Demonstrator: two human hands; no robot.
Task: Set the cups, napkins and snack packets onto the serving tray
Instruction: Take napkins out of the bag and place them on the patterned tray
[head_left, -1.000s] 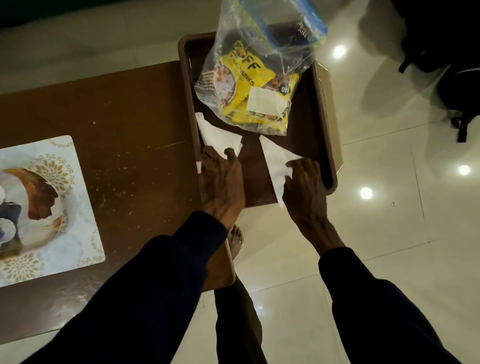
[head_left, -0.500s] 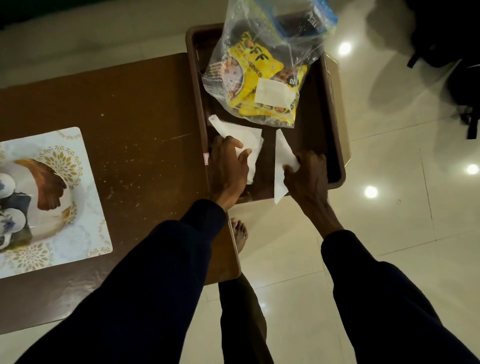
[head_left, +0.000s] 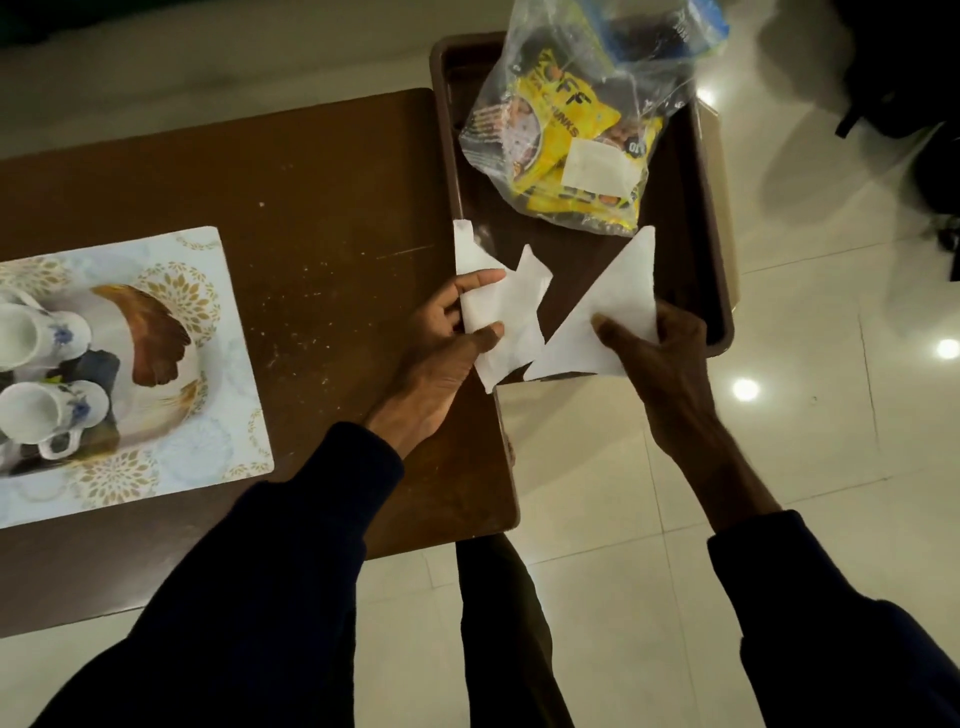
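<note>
Viewing from the head camera, the only view: two white napkins are held over the near end of the serving tray (head_left: 714, 218). The left hand (head_left: 441, 353) is closed on the left napkin (head_left: 511, 317), thumb and forefinger pinching its left edge; this napkin looks partly unfolded and ragged in outline. The right hand (head_left: 660, 353) is closed on the right napkin (head_left: 613, 312), a clean folded triangle, gripped at its near right corner. The bag of snack packets (head_left: 566, 140) is already seated at the far end of the tray. The cups (head_left: 41, 374) are not yet moved; they sit well apart on a patterned placemat (head_left: 197, 364) at the left of the table (head_left: 322, 197).

Risks, judged:
- The left napkin's fold is likely to be lost if it is dropped as held; refolding would be needed.
- Both napkins overhang the tray's near rim, so a release here could send them to the floor (head_left: 779, 467).
- The tray itself projects past the table's right edge; weight added on that side, cups especially, could tip it.
- The bag takes up much tray space, so room for cups may be tight.

Surface: dark brown wood, scuffed, specked with crumbs or dust. Room: glossy pale tiles with ceiling-light reflections, dim lighting, dark bags (head_left: 909, 78) at the upper right.
</note>
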